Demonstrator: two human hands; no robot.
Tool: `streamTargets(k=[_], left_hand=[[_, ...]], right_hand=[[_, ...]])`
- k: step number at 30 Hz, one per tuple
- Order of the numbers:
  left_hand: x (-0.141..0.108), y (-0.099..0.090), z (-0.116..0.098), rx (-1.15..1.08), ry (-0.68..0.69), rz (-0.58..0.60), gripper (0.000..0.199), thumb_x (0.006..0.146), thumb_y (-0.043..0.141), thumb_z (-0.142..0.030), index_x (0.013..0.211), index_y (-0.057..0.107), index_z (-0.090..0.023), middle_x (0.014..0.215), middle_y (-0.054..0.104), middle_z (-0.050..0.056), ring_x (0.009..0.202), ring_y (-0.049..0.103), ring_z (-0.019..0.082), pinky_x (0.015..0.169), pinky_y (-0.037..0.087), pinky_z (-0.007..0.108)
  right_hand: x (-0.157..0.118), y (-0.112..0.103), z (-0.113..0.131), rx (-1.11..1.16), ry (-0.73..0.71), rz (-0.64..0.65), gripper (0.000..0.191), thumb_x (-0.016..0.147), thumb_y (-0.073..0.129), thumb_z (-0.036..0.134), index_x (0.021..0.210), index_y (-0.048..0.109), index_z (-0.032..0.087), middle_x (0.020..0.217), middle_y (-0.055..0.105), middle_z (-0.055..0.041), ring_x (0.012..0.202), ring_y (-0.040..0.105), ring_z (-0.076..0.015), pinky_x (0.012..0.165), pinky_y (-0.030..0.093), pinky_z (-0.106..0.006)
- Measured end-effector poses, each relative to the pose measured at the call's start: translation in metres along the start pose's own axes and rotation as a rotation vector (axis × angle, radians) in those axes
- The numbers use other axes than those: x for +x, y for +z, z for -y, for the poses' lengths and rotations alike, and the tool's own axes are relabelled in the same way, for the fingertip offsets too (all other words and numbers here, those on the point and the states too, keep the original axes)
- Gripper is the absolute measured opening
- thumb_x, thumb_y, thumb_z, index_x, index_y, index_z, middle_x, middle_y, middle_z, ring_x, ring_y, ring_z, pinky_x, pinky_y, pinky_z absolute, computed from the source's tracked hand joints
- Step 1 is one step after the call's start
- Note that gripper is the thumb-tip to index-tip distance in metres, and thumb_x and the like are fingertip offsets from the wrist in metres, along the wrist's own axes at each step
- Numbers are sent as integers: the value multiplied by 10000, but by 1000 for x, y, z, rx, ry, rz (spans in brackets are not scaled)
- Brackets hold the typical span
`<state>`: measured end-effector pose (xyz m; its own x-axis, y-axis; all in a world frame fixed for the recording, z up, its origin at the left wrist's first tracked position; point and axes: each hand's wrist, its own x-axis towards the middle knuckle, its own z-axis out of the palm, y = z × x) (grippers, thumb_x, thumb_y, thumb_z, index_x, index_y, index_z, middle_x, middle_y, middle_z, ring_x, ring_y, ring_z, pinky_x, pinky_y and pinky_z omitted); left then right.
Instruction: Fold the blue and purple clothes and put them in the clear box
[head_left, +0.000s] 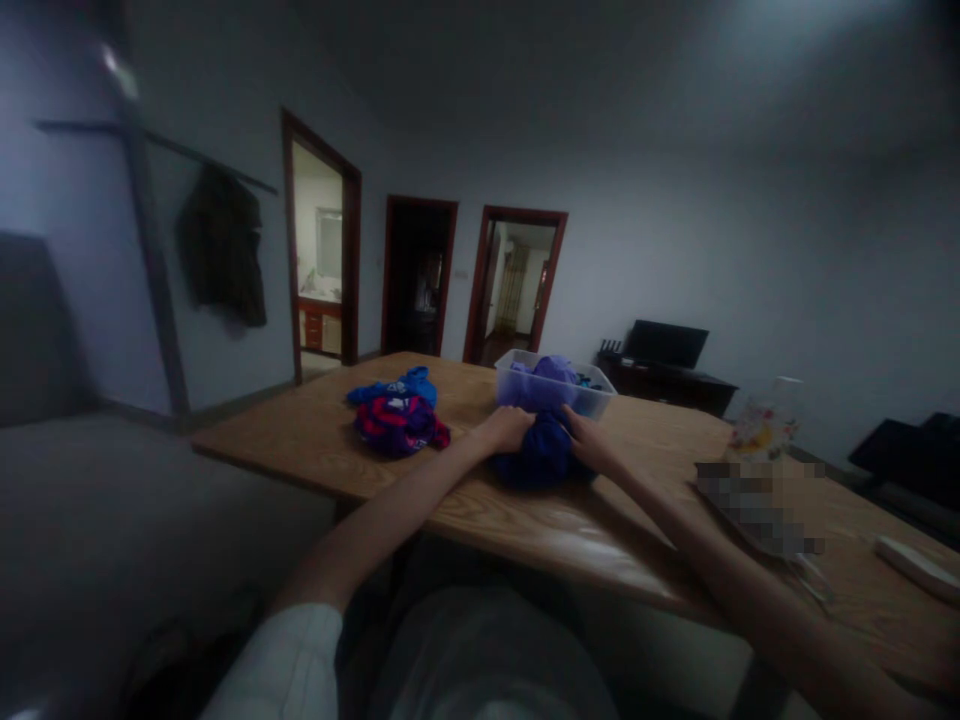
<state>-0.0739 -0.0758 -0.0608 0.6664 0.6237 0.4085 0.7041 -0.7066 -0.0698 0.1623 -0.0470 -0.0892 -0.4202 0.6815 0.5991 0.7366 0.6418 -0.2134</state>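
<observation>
A dark blue cloth garment [546, 455] lies bunched on the wooden table in front of me. My left hand [508, 428] grips its left side, the fingers curled into the fabric. On the other side my right hand [589, 440] is closed on the same garment. Just behind it stands a clear plastic bin [592, 401] with purple cloth [553, 370] and some darker items inside. To the left lie a red and purple garment [397, 424] and a bright blue garment [416, 386], both crumpled. The exact kind of each garment cannot be made out.
The wooden table [465, 512] spreads out before me. On its right are a clear flowered container [765, 425], a blurred-out flat item [750, 505] and a white elongated object [916, 568]. A dark screen [666, 344] stands on a cabinet by the far wall.
</observation>
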Motion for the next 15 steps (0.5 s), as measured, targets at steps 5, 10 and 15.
streamTargets(k=[5,10,15], left_hand=[[1,3,2,15,-7,-8,238,933,548,-218,1105,697,-145,1014,753,174,939,746,315,844,596,394],[1,2,1,9,-11,0,248,940,545,-220,1125,694,-149,1026,752,172,959,742,309,863,588,387],[0,-1,-2,16,-14,9,249,942,532,-205,1122,692,-144,1030,750,177,967,741,311,865,586,385]], right_hand=[[-1,-1,2,-8,15,-17,532,923,442,436,1361,578,166,1258,701,-178,1117,686,-349,967,543,-477],[-3,-6,7,-22,25,16,528,928,430,423,1354,576,148,1237,707,-188,1094,694,-345,959,547,-463],[-3,-8,9,-14,9,48,555,930,431,414,1400,528,135,1296,677,-194,1141,675,-346,994,528,-482]])
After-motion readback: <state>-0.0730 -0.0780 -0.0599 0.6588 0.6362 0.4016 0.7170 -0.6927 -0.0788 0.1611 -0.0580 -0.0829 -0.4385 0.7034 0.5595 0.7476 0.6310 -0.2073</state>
